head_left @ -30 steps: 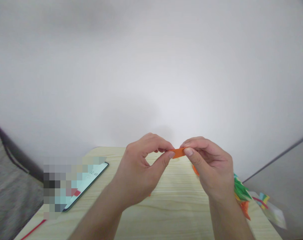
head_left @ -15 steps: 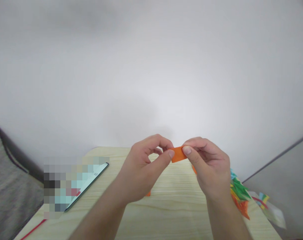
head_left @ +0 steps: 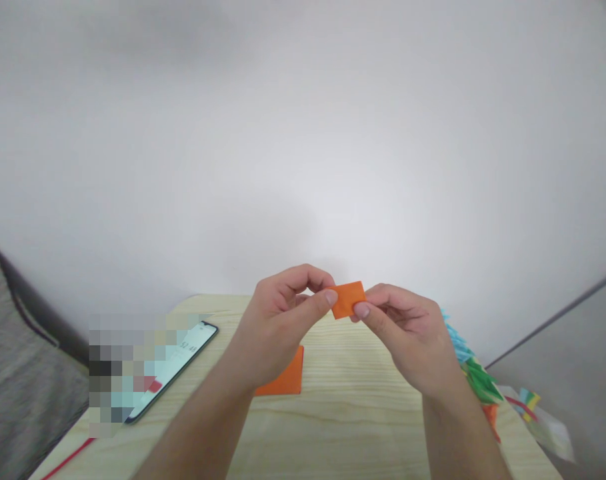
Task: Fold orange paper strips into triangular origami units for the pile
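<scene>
A small folded piece of orange paper (head_left: pixel 349 298) is held up above the table between both hands. My left hand (head_left: pixel 277 327) pinches its left end between thumb and fingers. At the lower right corner, the thumb and fingers of my right hand (head_left: pixel 407 333) are closed on it too. Below my left wrist, a stack of orange paper (head_left: pixel 285 375) lies flat on the table, partly hidden by the forearm.
The pale wooden table (head_left: pixel 333 427) meets a white wall (head_left: pixel 303 133). A phone (head_left: pixel 175 367), partly blurred out, lies at left beside a red cable (head_left: pixel 67 459). Folded colourful paper pieces (head_left: pixel 477 380) and a clear plastic bag (head_left: pixel 553 427) are at right. Grey fabric (head_left: pixel 23 387) hangs far left.
The orange paper has shifted slightly left, and more of its face shows. My right hand has moved its grip to the lower corner. More of the orange stack is uncovered.
</scene>
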